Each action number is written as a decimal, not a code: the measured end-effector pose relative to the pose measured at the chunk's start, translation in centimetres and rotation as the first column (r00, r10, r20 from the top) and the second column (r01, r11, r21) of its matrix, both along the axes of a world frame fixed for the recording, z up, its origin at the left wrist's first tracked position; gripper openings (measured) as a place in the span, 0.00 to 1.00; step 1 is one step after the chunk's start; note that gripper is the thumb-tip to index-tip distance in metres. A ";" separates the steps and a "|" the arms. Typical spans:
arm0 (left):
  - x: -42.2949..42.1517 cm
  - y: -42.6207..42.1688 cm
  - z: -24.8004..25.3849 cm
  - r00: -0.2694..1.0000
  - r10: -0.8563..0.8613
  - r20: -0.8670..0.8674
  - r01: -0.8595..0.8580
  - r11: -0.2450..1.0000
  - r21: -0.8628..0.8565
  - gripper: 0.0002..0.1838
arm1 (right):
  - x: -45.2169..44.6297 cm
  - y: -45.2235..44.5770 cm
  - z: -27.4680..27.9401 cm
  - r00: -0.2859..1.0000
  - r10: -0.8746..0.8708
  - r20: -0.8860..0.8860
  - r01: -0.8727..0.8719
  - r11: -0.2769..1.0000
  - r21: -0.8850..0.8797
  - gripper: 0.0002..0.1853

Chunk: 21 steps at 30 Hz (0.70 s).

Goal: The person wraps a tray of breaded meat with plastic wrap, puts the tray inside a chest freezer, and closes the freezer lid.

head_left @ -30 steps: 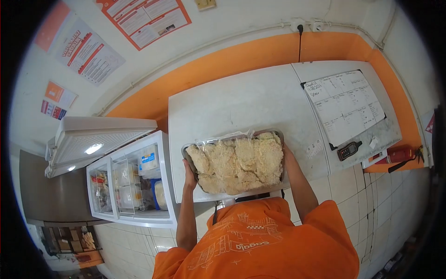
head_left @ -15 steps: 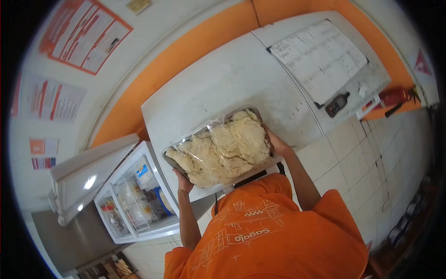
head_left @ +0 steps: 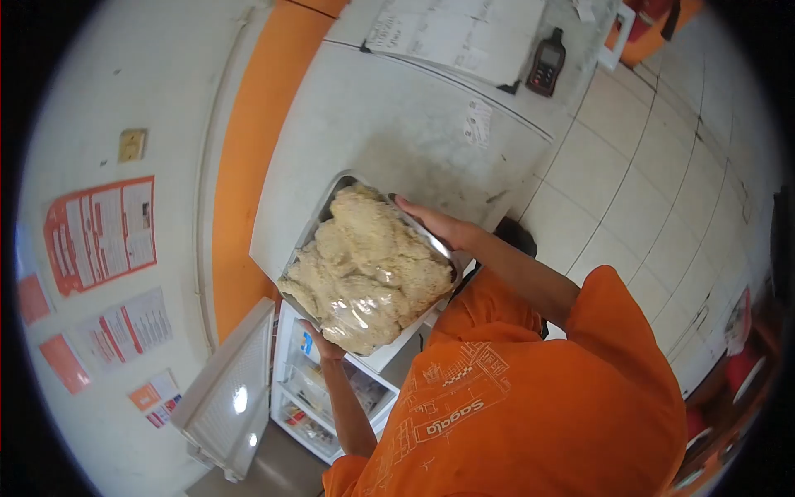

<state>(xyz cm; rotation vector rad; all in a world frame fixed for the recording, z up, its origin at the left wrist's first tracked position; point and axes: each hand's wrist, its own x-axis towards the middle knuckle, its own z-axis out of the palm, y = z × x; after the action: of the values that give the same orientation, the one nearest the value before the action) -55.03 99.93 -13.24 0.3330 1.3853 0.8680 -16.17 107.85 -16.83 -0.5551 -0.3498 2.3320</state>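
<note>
A metal tray [head_left: 346,179] is heaped with pale, crumb-coated pieces [head_left: 373,265], probably breaded meat, under clear plastic film. My left hand [head_left: 325,341] grips the tray at its lower left edge, with part of the fingers hidden beneath it. On the opposite side, my right hand [head_left: 429,222] is closed around the upper right edge, thumb along the rim. Held up between both hands, the tray is over the near part of a white freezer top [head_left: 364,108]. Its lower end overlaps the open chest freezer [head_left: 331,389] in view.
The open freezer's raised lid [head_left: 228,389] leans near the wall on the left, with bagged goods inside the freezer. Papers [head_left: 455,33] and a dark handheld meter [head_left: 546,62] lie on the white top. Tiled floor [head_left: 613,182] stretches to the right.
My body and view have turned left toward the open freezer. The tray, still in both hands, has swung round with me and now overlaps that freezer's near corner in view.
</note>
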 end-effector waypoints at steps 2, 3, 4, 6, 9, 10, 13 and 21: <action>-0.5 -0.1 0.1 0.999 0.002 0.043 -0.002 1.000 -0.005 0.46 | -0.3 -0.4 0.8 0.992 -0.025 -0.126 0.020 0.999 -0.043 0.41; 0.3 -0.2 1.0 1.000 -0.008 0.014 0.008 1.000 0.009 0.46 | -0.6 -0.5 1.8 0.997 -0.031 -0.077 0.039 0.994 0.102 0.42; 0.7 -0.1 1.5 1.000 -0.018 -0.015 0.018 1.000 0.023 0.46 | -0.7 -0.4 2.5 0.999 -0.045 -0.028 0.050 0.968 0.245 0.43; 0.2 0.0 2.1 0.982 -0.100 -0.163 0.116 0.989 0.094 0.46 | -1.0 -0.5 4.1 0.998 -0.059 0.029 0.049 0.965 0.258 0.44; -0.9 0.0 3.5 0.989 -0.106 -0.101 0.124 0.975 0.186 0.45 | -2.2 0.0 4.2 0.995 -0.042 0.090 0.017 0.964 0.264 0.45; -2.0 0.0 3.5 0.989 -0.101 -0.112 0.120 0.977 0.179 0.45 | -2.3 0.2 4.1 0.996 -0.025 0.090 0.001 0.966 0.259 0.45; -3.2 -1.0 5.1 0.992 0.021 -0.128 -0.004 0.992 0.130 0.42 | -2.2 0.7 4.6 1.000 0.000 0.018 -0.005 0.967 0.254 0.37; -4.5 -3.3 5.4 0.992 0.094 -0.086 -0.074 0.976 0.204 0.39 | -3.4 1.6 3.6 0.994 0.043 -0.096 -0.029 0.988 0.150 0.31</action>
<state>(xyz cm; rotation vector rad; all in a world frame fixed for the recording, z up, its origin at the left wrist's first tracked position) -59.49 96.66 -7.83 0.4776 1.4104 1.0771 -19.58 109.49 -13.24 -0.3629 -0.4855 2.3347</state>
